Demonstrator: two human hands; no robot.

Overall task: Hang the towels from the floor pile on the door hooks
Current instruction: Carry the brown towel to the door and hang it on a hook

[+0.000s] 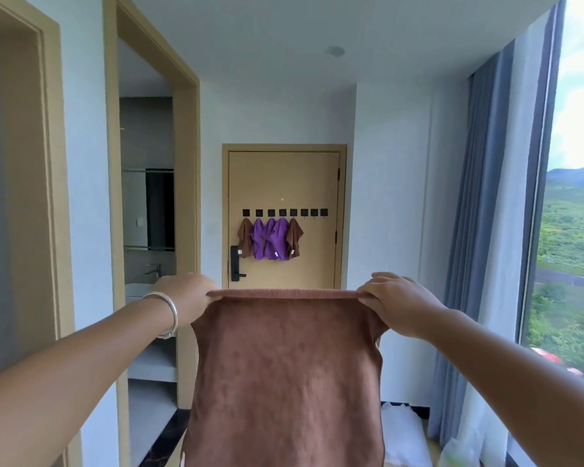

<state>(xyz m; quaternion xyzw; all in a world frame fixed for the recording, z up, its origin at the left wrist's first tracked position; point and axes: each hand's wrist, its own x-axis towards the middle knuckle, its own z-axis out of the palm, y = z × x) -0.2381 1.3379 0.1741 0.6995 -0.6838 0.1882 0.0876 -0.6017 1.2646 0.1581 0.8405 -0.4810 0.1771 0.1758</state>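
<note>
a brown towel (pixel 285 375) fills the lower centre of the frame, held up and spread flat between two outstretched arms. the left hand (pixel 186 296) pinches the towel's upper left corner, fingers closed over the top edge, and a silver bracelet (pixel 169 315) circles that wrist. the right hand (pixel 397 298) grips the upper right corner the same way, knuckles up, fingers curled over the hem. the top edge runs taut and level between the two hands, and the cloth hangs straight down out of the bottom of the frame.

beyond it, in the centre of the frame, stands a tan door (pixel 284 183) with a dark handle and lock (pixel 235 264) at its lower left. a row of black hooks (pixel 285 213) crosses the door at mid height. five towels hang from the hooks on the left of the row: a brown one (pixel 245 238), three purple ones (pixel 271 239) bunched together, then another brown one (pixel 294 237). the three hooks at the right end are bare.

an open doorway (pixel 147 210) at left shows a mirror and a tap. blue-grey curtains (pixel 479 210) and a window (pixel 573 197) fill the right edge, and white bags (pixel 402 429) lie on the floor at lower right.
</note>
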